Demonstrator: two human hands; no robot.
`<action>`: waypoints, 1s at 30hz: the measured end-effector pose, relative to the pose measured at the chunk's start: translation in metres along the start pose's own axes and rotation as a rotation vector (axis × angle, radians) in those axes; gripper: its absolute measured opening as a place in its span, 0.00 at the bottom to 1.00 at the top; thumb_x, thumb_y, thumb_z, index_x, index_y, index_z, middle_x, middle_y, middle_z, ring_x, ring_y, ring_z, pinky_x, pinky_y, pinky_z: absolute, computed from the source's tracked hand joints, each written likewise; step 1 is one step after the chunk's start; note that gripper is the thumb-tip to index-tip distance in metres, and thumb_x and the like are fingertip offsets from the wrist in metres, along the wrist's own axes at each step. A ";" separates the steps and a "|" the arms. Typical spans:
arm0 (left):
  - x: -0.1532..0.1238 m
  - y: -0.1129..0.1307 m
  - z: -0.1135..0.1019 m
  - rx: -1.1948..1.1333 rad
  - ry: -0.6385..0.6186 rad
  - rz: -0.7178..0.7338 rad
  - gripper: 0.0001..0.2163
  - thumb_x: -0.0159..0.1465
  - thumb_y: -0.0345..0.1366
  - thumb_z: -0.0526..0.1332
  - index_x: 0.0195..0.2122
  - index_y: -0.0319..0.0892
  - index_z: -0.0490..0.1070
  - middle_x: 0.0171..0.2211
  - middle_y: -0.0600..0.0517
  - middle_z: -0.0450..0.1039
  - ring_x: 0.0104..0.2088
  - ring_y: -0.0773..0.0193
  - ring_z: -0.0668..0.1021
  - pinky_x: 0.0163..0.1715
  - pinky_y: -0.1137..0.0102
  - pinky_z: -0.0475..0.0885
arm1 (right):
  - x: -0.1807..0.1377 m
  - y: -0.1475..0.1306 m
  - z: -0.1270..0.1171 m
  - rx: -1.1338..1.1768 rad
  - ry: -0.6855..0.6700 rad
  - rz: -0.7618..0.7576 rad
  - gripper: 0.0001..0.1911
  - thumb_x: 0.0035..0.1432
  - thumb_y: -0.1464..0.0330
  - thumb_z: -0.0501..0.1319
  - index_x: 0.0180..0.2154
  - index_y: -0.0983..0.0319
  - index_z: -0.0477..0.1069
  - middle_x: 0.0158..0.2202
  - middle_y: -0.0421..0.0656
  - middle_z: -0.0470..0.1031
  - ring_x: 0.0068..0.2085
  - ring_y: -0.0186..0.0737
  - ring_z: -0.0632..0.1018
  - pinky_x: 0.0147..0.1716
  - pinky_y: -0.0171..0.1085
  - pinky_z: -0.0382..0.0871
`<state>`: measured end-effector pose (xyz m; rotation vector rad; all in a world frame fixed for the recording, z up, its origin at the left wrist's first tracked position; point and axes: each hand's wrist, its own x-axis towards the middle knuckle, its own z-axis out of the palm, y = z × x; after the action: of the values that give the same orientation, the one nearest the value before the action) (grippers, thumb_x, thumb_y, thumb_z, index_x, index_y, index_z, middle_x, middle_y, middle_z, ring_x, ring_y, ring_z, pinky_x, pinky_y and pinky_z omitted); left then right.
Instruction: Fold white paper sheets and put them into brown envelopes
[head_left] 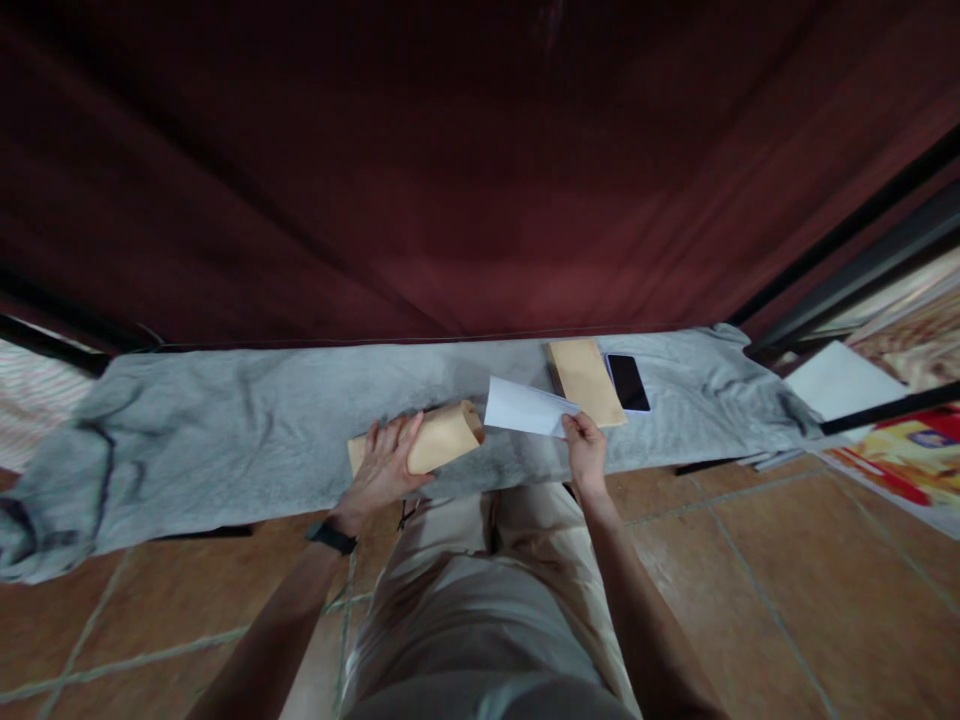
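Under my left hand lies a brown paper envelope, its right end bulging open. The fingers rest over its top and the thumb presses along the near side, gripping it against the grey cloth. Between the thumb and fingers of my right hand is a folded white sheet of paper. The sheet's left end points toward the envelope's mouth, a short gap apart. Just beyond my right hand a stack of brown envelopes lies on the cloth, partly behind the sheet.
A dark-screened phone lies right of the stack. Grey cloth covers the long narrow surface, with a dark red fabric panel rising behind it. A white sheet and a red-yellow printed package are at the right. Tiled floor shows below.
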<state>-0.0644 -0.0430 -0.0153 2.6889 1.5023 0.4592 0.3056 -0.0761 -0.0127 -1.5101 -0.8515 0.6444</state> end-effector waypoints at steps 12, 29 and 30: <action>-0.001 0.001 -0.002 0.073 0.015 0.041 0.50 0.56 0.50 0.71 0.74 0.41 0.46 0.67 0.32 0.59 0.68 0.35 0.63 0.69 0.39 0.44 | 0.008 -0.012 0.001 -0.422 -0.434 -0.115 0.12 0.57 0.63 0.58 0.25 0.59 0.75 0.23 0.42 0.76 0.27 0.40 0.75 0.28 0.34 0.62; 0.027 0.029 -0.003 0.003 -0.073 0.144 0.53 0.54 0.47 0.73 0.75 0.40 0.45 0.68 0.32 0.59 0.69 0.38 0.61 0.70 0.40 0.44 | -0.022 0.001 0.054 -0.171 -0.405 -0.008 0.13 0.55 0.58 0.62 0.25 0.59 0.75 0.29 0.41 0.77 0.33 0.40 0.76 0.34 0.35 0.68; 0.028 0.030 -0.002 -0.003 -0.076 0.151 0.53 0.54 0.47 0.73 0.75 0.40 0.45 0.67 0.32 0.59 0.69 0.38 0.61 0.70 0.40 0.43 | -0.024 0.002 0.056 -0.168 -0.426 -0.020 0.13 0.55 0.59 0.62 0.25 0.58 0.76 0.31 0.41 0.78 0.36 0.41 0.77 0.37 0.35 0.69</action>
<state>-0.0261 -0.0359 -0.0011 2.7949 1.2856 0.3592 0.2465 -0.0630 -0.0230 -1.5351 -1.2686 0.9172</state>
